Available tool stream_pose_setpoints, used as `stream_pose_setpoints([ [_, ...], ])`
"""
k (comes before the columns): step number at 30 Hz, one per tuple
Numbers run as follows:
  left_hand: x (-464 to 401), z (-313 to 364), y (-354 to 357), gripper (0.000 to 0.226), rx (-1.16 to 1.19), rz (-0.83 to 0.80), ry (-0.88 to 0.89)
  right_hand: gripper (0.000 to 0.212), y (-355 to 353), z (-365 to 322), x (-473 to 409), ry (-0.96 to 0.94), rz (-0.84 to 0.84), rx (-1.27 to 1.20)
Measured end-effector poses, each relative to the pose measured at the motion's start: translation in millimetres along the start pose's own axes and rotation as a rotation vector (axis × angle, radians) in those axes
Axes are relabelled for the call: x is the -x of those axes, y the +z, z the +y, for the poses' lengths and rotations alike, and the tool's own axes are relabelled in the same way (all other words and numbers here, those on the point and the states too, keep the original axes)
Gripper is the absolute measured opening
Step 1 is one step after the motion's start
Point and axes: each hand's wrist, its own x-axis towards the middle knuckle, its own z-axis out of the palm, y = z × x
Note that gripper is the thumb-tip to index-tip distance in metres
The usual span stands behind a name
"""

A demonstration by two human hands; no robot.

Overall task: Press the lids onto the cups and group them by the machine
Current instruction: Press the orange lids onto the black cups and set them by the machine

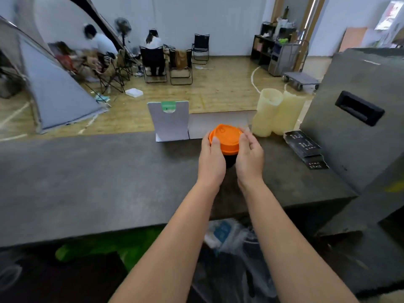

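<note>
Head view: grey machine point(358, 119) stands right of the grip. Dark cup point(229, 159) sits on the counter point(98, 178) between both palms. Left hand point(211, 159) and right hand point(250, 157) clasp its orange lid point(225, 138); uneven pressing could tip the cup or leave one edge unseated.

My left hand point(211, 159) and right hand point(249, 154) both grip the orange lid point(226, 138) on a dark cup point(229, 161) over the grey counter point(87, 182). Cream sleeves point(277, 112) stand just right of the lid, black packets point(306, 149) beside the machine point(358, 119). White card point(170, 123) upright behind; seated people point(153, 42) far back
</note>
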Motion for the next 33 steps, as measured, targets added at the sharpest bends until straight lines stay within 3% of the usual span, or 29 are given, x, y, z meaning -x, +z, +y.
stream_pose_setpoints([
  [11, 83, 16, -180, 0.039, -0.015, 0.424, 0.057, 0.027, 105, -8, 150, 0.037, -0.431, -0.189],
  [15, 94, 33, -220, 0.032, 0.096, 0.501, 0.074, 0.02, 131, -11, 175, -0.005, -0.52, -0.169],
  [19, 93, 36, -258, 0.028, 0.156, 0.53, 0.051, 0.022, 162, -14, 187, -0.015, -0.495, -0.162],
  [25, 67, 33, -316, 0.011, 0.193, 0.435, -0.012, 0.019, 243, -2, 203, 0.05, -0.305, -0.147],
  [28, 45, 22, -346, 0.019, 0.223, 0.389, -0.052, 0.026, 280, 2, 213, 0.119, -0.317, -0.221],
  [30, 26, 11, -366, 0.024, 0.187, 0.461, -0.046, 0.03, 304, 7, 217, 0.119, -0.313, -0.239],
  [33, 5, -1, -395, 0.004, 0.095, 0.632, -0.015, 0.03, 339, 22, 223, 0.126, -0.225, -0.204],
])
